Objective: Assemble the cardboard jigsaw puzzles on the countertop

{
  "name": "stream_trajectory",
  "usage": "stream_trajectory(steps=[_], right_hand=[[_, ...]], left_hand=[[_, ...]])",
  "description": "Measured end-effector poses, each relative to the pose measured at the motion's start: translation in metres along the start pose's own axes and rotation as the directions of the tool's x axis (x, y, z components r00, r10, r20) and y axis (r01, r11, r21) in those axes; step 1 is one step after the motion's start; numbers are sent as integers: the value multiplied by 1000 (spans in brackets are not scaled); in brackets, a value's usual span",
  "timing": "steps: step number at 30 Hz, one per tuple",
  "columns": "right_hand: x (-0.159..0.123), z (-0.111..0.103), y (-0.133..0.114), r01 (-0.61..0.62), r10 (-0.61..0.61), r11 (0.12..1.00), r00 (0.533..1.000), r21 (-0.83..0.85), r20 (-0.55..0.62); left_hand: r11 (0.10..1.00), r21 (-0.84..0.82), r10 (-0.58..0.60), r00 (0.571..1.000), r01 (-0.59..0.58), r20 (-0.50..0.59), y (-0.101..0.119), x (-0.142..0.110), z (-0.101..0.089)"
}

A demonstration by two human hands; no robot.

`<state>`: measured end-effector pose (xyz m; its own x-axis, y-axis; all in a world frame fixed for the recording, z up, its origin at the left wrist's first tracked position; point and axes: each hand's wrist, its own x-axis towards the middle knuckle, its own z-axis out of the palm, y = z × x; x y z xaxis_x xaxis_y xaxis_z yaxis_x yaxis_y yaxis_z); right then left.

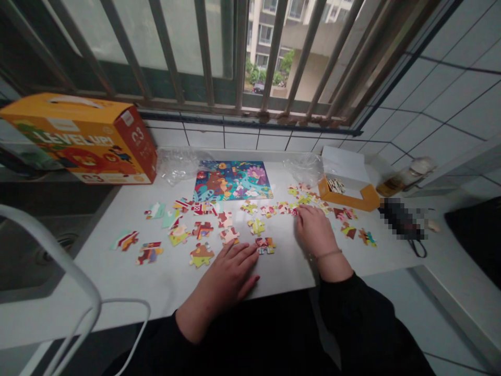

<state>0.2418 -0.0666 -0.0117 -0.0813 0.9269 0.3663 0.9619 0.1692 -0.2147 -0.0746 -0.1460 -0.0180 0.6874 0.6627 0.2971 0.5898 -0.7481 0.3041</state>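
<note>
My left hand (235,269) lies palm down near the front of the counter, fingers stretched out and thumb apart. Just right of its fingertips is a brown, white and blue puzzle piece (266,245). My right hand (316,230) reaches over the pieces on the right, its fingers bent and close together. Its fingertips are on a red and white puzzle piece (293,211), partly covered. Loose pieces are spread around both hands, such as a brown and green puzzle piece (201,255) and a yellow-green puzzle piece (256,226).
A colourful picture sheet (235,180) lies at the back. An orange box (82,138) stands at the left, beside the sink (47,250). An open box (350,198), clear plastic wrap (303,169) and a bottle (405,177) are at the right. A white cable (78,271) hangs at front left.
</note>
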Motion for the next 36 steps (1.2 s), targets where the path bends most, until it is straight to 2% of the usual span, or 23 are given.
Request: stream_trajectory(steps=[2, 5, 8, 12, 15, 18, 21, 24, 27, 31, 33, 36], right_hand=[[19, 4, 19, -4, 8, 999, 997, -52, 77], [30, 15, 34, 12, -4, 998, 992, -63, 125], [27, 26, 44, 0, 3, 1000, 995, -26, 104], [21, 33, 55, -73, 71, 997, 992, 15, 104], [21, 32, 59, -123, 117, 990, 989, 66, 86], [24, 25, 57, -154, 155, 973, 988, 170, 12], [24, 12, 40, -165, 177, 948, 984, 272, -21], [16, 0, 5, -205, 222, 881, 975, 426, 10], [2, -2, -39, -262, 220, 712, 964, 652, 147], [-16, 7, -80, -309, 46, 573, 937, 759, 346], [-20, 11, -89, -279, 2, 554, 942, 784, 334], [-20, 15, -99, -170, -44, 616, 968, 769, 249]], left_hand=[[999, -30, 28, 999, -28, -22, 1, 0, -5], [997, -63, 38, 998, -40, -46, 3, -2, -12], [997, -68, 23, 998, -27, -53, 4, -3, -14], [997, -71, 2, 997, -7, -72, 2, -4, -9], [998, -54, -35, 994, 29, -102, -1, -5, -4], [998, -58, -38, 992, 31, -120, -3, -5, 0], [997, -71, -20, 991, 11, -133, -4, -5, 0], [996, -86, -12, 991, 1, -133, -4, -4, -2], [996, -93, -10, 991, -2, -131, -4, -3, -3], [996, -93, -5, 993, -7, -122, -4, -1, -3], [996, -91, 9, 993, -19, -117, -4, -1, -2], [996, -82, 28, 994, -37, -109, -4, -2, 1]])
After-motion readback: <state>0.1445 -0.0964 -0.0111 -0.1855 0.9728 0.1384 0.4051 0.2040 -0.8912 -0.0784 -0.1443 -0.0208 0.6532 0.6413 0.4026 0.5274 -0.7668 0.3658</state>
